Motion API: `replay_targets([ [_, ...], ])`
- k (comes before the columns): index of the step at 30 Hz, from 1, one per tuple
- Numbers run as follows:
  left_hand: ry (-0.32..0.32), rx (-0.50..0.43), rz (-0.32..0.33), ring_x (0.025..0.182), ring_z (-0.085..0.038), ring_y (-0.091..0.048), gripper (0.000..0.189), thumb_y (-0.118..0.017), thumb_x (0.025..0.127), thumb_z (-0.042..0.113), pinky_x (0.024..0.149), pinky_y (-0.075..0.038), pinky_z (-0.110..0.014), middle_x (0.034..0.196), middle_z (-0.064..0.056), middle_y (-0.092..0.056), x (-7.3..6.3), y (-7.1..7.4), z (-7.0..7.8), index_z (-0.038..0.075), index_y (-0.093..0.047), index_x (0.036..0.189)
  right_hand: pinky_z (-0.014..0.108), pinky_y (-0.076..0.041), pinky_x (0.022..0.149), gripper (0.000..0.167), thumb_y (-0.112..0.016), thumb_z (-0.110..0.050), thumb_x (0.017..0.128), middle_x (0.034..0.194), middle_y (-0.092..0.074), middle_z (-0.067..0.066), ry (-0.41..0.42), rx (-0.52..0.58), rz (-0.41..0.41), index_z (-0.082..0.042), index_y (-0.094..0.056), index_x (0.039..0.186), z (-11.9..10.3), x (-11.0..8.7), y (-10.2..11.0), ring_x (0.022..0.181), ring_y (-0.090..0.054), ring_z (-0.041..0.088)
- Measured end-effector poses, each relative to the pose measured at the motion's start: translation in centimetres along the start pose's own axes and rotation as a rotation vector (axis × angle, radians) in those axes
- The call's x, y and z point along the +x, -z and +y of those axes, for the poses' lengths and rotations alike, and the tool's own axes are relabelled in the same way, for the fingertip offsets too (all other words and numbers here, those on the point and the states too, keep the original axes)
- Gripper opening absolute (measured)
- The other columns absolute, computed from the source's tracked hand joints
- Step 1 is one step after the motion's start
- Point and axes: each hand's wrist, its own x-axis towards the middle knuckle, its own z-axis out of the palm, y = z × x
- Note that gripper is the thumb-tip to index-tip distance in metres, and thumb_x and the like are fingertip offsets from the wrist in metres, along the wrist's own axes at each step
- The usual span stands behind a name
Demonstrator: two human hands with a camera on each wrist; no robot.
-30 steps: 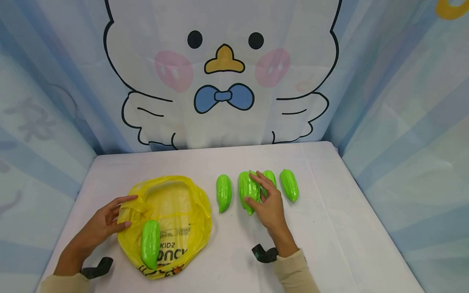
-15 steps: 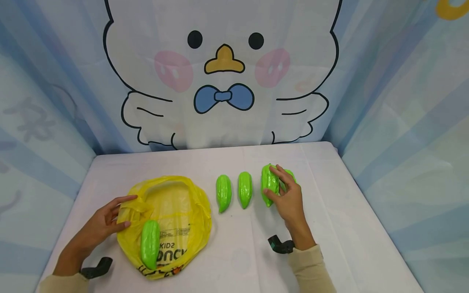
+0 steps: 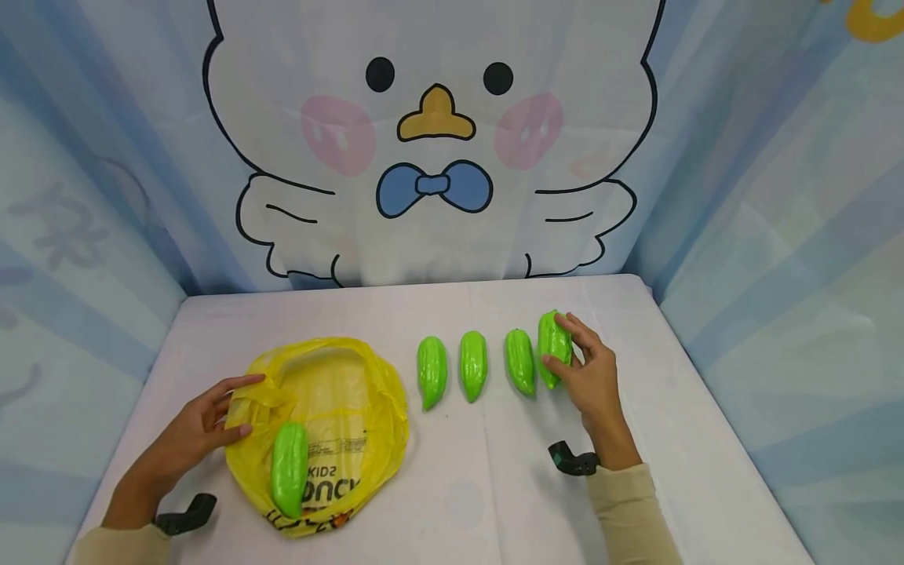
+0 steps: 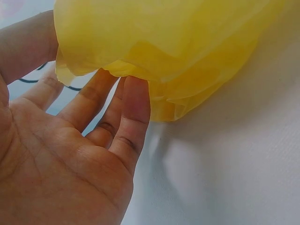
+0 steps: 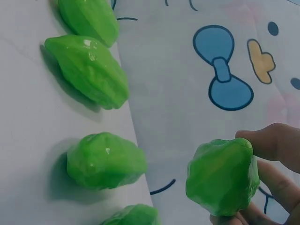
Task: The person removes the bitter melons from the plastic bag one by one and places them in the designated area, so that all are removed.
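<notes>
Nearest to the person, a yellow bag (image 3: 381, 447) lies on the white surface (image 3: 424, 486) with its mouth open, and inside it lies one green vegetable (image 3: 289, 471). The left hand (image 3: 187, 431) is at the bag's left edge; its fingers are spread apart and touch the plastic.

Farther, to the right, the right hand (image 3: 596, 373) has its fingers and thumb clamped on a lifted vegetable (image 3: 551, 341), which is raised off the surface. Close to it is a row: a left vegetable (image 3: 432, 373), a second vegetable (image 3: 474, 366), a third vegetable (image 3: 520, 362) and, seen partly in the right wrist view, a fourth vegetable (image 5: 131, 216).

In my judgement, the step in hand is moving one piece between row and bag, but the direction I cannot tell. For the bag, the next move calls for carrying it leftward above the row and lowering it through the mouth. For the row, it needs a free spot, because the fourth vegetable could be knocked.

Behind everything hangs a printed cloth (image 3: 431, 251).
</notes>
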Motion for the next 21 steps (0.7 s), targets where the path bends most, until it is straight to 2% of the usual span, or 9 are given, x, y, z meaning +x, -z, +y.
replay_targets([
  [12,0.002,-0.006,-0.005,0.114,0.009,-0.058,0.067,-0.067,0.106,0.02,0.09,-0.057,-0.017,0.173,-0.027,-0.021,0.1,0.0,0.1,0.018,-0.036,0.165,0.037,-0.034,0.127,0.071,-0.076,0.007,0.092,0.172,-0.036,-0.001,-0.033,-0.039,0.03,-0.019,-0.057,0.155,0.8,1.3,3.1,0.161,-0.032,0.019],
  [21,0.001,-0.012,-0.008,0.113,0.007,-0.059,0.067,-0.067,0.106,0.02,0.09,-0.057,-0.018,0.173,-0.027,-0.02,0.0,0.0,0.1,0.016,-0.036,0.165,0.029,-0.036,0.124,0.072,-0.076,0.004,0.094,0.174,-0.034,0.0,-0.059,-0.083,0.013,-0.023,-0.054,0.158,2.1,2.4,5.1,0.162,-0.032,0.021],
])
